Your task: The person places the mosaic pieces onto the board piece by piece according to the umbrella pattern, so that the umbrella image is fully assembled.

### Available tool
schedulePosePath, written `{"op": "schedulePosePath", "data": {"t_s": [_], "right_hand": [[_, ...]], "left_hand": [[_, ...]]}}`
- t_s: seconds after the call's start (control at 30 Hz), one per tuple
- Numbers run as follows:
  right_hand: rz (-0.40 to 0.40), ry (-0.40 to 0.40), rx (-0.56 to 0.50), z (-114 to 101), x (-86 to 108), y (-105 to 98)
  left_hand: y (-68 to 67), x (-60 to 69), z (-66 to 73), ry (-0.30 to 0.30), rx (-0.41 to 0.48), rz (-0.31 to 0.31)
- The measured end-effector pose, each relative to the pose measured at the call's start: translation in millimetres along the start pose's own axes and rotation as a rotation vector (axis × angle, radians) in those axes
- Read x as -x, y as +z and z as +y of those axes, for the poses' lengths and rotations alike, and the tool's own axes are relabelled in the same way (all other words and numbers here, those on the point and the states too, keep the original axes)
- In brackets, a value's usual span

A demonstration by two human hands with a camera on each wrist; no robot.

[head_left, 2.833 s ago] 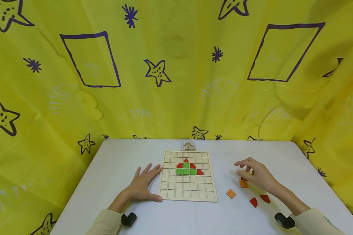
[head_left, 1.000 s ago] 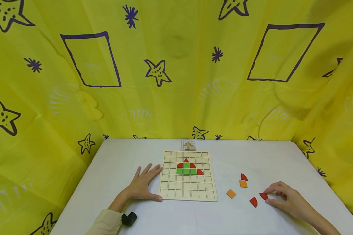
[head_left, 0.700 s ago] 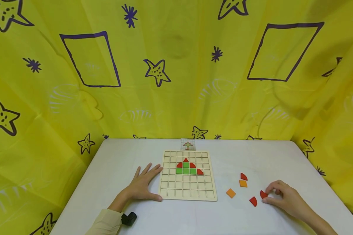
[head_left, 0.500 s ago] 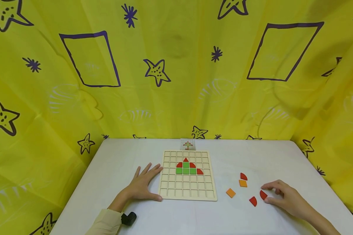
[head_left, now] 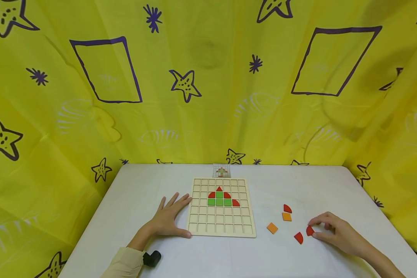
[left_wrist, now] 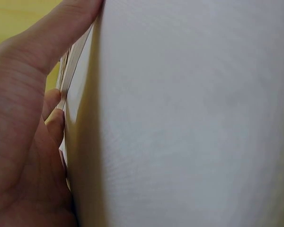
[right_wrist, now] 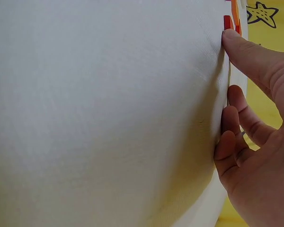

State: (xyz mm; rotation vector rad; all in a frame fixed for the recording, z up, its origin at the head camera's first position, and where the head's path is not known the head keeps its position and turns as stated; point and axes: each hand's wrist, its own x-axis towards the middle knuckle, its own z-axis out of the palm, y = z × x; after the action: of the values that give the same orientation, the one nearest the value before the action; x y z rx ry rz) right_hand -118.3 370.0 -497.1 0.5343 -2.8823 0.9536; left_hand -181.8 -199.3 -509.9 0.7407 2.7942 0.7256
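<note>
In the head view, a wooden grid board (head_left: 221, 227) holds green squares (head_left: 219, 195), red quarter-circles and a red triangle (head_left: 219, 189). My left hand (head_left: 166, 220), fingers spread, touches the board's left edge with fingertips and thumb; the left wrist view shows this hand (left_wrist: 19, 113) beside the board's thin side (left_wrist: 75, 61). My right hand (head_left: 342, 233) pinches a red quarter-circle piece (head_left: 310, 231) between thumb and index finger, low on the table. In the right wrist view, the right hand's (right_wrist: 265, 123) thumb tip is close to a red piece (right_wrist: 227, 22).
Two more red quarter-circles (head_left: 298, 237) (head_left: 287, 209) and two orange squares (head_left: 272, 228) (head_left: 286, 217) lie right of the board on the white table (head_left: 153, 177). A small pattern card (head_left: 221, 170) stands behind the board. Yellow printed cloth (head_left: 208, 127) surrounds the table.
My right hand has come down and right from above the upper red and orange pieces to the rightmost red piece, which has turned slightly between its fingers. The left hand has stayed still.
</note>
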Motion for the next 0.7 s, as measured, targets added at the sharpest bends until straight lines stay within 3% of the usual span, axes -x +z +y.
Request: {"op": "schedulePosePath", "data": {"t_s": [0.3,0.57,0.7], "right_hand": [[0.029,0.039,0.009,-3,0.6,2],[0.088,-0.075,-0.029,-5,-6.9,2],[0.09,-0.094,-0.04,-12,-16.0,-1]], "left_hand": [[-1.1,0.8,1.6,0.005,0.002,0.005],[-1.6,1.7,2.5,0.011,0.009,0.011],[-1.6,1.5,2.9,0.016,0.012,0.013]]}}
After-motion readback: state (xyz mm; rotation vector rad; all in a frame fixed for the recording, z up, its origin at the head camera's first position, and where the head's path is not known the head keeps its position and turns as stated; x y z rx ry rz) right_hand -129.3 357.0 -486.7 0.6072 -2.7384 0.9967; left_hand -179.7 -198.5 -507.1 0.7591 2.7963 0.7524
